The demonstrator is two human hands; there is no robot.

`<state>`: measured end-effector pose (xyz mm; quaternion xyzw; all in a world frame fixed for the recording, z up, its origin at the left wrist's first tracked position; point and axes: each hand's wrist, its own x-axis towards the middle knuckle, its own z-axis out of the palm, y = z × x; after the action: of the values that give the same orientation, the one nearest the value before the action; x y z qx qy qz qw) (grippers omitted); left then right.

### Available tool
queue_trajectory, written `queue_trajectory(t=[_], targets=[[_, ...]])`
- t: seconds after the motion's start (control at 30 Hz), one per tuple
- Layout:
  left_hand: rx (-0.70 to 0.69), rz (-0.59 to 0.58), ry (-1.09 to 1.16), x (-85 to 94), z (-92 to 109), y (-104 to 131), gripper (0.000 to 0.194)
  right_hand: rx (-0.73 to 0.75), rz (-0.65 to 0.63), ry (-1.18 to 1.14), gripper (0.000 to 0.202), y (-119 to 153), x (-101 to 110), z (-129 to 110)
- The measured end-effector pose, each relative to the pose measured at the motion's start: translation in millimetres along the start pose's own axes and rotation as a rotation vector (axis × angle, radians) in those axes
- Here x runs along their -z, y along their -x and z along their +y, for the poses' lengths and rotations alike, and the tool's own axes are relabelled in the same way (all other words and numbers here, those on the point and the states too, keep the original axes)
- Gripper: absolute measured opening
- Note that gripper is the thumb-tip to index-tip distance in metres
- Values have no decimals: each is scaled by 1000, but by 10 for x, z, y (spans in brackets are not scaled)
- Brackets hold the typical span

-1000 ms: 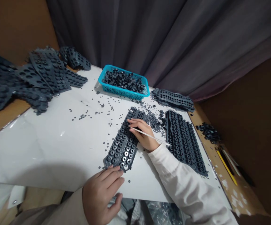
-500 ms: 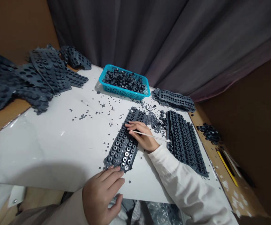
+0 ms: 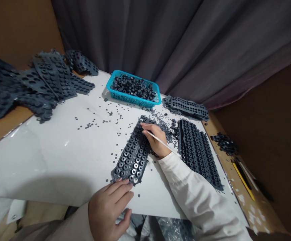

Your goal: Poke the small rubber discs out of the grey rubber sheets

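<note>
A dark grey rubber sheet (image 3: 129, 157) with rows of ring-shaped parts lies slantwise on the white table. At its near end, my left hand (image 3: 112, 201) rests with fingers stretched over the edge. My right hand (image 3: 157, 139) pinches a thin white stick (image 3: 162, 142) over the sheet's far part. The stick's tip is hidden by the fingers. Small grey discs (image 3: 164, 129) lie scattered beside the right hand and across the table. To the right are more moulded sheets (image 3: 198, 152), laid side by side or stacked.
A turquoise basket (image 3: 132, 99) full of small black parts stands at the back. Torn perforated sheets (image 3: 52, 75) are heaped at the left. Another sheet bundle (image 3: 185, 107), a pile of black pieces (image 3: 224, 143) and a yellow cutter-like tool (image 3: 243, 180) lie at the right.
My right hand has moved slightly up the sheet toward its far end, and the stick is tilted more steeply. My left hand has stayed in place.
</note>
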<state>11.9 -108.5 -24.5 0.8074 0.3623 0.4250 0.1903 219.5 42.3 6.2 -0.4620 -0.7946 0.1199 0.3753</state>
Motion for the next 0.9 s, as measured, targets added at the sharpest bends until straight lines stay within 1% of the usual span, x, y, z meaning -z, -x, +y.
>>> queue_trajectory(t=[0.23,0.33,0.53,0.7,0.8,0.9], targets=[[-9,17,-7,20,18,-26,29,-14,-135,-153,13,100,-6,-17],[12,38,-5,3,16,-10,29,-20,-141,-152,11,140,-24,4],[23,22,-4,-20,15,7,29,-10,-147,-130,7,126,-44,24],[33,47,8,-35,18,33,28,-21,-139,-164,10,120,-22,12],[32,31,7,-33,12,45,29,-29,-126,-184,12,120,-12,-3],[23,25,0,-23,17,26,28,-23,-141,-160,13,116,-15,-15]])
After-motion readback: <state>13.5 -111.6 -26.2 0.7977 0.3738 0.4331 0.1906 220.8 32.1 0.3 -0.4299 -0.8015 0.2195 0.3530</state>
